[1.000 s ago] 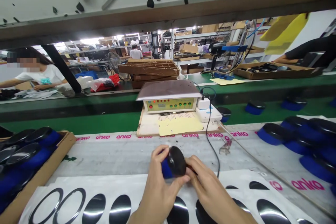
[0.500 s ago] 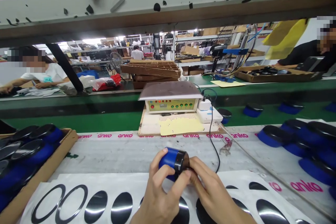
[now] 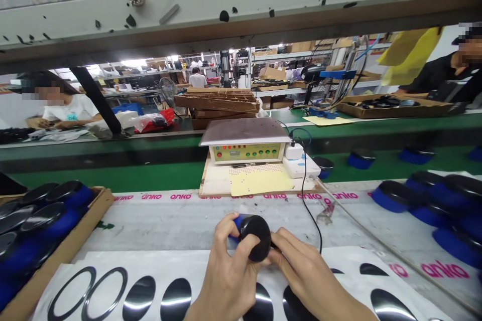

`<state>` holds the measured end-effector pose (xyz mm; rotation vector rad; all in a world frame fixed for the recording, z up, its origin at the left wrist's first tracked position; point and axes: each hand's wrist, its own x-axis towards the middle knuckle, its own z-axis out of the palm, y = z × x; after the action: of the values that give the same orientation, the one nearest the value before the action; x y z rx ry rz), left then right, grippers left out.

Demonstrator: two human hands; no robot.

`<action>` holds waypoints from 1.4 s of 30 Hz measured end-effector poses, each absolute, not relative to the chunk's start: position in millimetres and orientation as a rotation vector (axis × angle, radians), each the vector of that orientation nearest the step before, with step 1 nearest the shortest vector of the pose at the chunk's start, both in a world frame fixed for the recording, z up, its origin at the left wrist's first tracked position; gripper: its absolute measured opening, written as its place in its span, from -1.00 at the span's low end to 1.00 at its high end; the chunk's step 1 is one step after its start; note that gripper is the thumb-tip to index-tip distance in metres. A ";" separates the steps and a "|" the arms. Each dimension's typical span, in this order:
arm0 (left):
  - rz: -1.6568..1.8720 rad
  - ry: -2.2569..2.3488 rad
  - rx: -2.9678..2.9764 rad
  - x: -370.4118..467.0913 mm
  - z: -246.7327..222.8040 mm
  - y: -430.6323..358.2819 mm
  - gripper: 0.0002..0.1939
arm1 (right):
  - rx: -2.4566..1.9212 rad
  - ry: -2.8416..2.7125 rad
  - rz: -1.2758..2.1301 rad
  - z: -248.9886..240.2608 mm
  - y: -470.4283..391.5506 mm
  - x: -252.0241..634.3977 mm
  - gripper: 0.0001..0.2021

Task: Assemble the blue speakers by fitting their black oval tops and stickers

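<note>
My left hand [image 3: 229, 271] grips a small round blue device with a black end [image 3: 256, 238], above the white sheet, its black face tilted toward me. One left finger lies across that face. My right hand [image 3: 301, 268] is closed beside the device's right edge, its fingertips pinched around a small dark piece that I cannot make out. A black cable [image 3: 309, 210] runs down from a white adapter [image 3: 293, 151] and disappears behind my right hand. Beneath both hands lies the white sheet [image 3: 203, 261] with black discs [image 3: 176, 299] and two black rings [image 3: 105, 293].
A cardboard tray [image 3: 94, 210] of blue-black devices stands at left; more devices [image 3: 448, 195] are grouped at right. Ahead sits a control box [image 3: 246, 143] with buttons, behind a yellow paper [image 3: 259, 180]. A grey cord [image 3: 376, 241] crosses the right side. Co-workers sit beyond the green belt [image 3: 150, 170].
The blue device has been turned in my left hand, so its black round face now points toward me instead of its side. My right hand stays close beside it.
</note>
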<state>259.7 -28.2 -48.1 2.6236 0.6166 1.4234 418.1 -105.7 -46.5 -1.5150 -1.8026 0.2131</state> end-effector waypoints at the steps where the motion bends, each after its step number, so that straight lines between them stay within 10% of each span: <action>1: 1.411 0.631 2.612 259.9 -48.7 -28.9 -0.80 | -1.512 -1.812 0.183 -45.6 -105.7 419.1 -0.82; 7: 1.327 0.733 2.431 260.9 -55.1 -32.0 -0.77 | -1.519 -1.849 0.082 -35.5 -104.1 423.2 -0.78; 12: 0.903 0.844 2.124 260.3 -52.2 -23.3 -0.28 | -1.647 -2.016 -0.069 -27.2 -112.5 419.0 -0.68; 26: 1.218 1.111 2.185 268.7 -67.1 1.9 -0.48 | -2.517 -1.216 0.006 6.6 -33.3 620.9 -0.75; 33: 1.234 0.625 1.980 268.9 -41.7 -28.9 -0.82 | -2.395 -1.060 -0.097 44.6 -70.2 571.8 -0.70; 42: 0.344 0.463 0.808 271.7 -29.5 -33.2 -0.35 | -1.707 -1.554 0.681 18.3 -126.0 413.0 -0.83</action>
<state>271.7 -33.2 -29.5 0.8083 0.4633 0.3442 413.0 -126.0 18.3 -1.7068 -1.5543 0.6805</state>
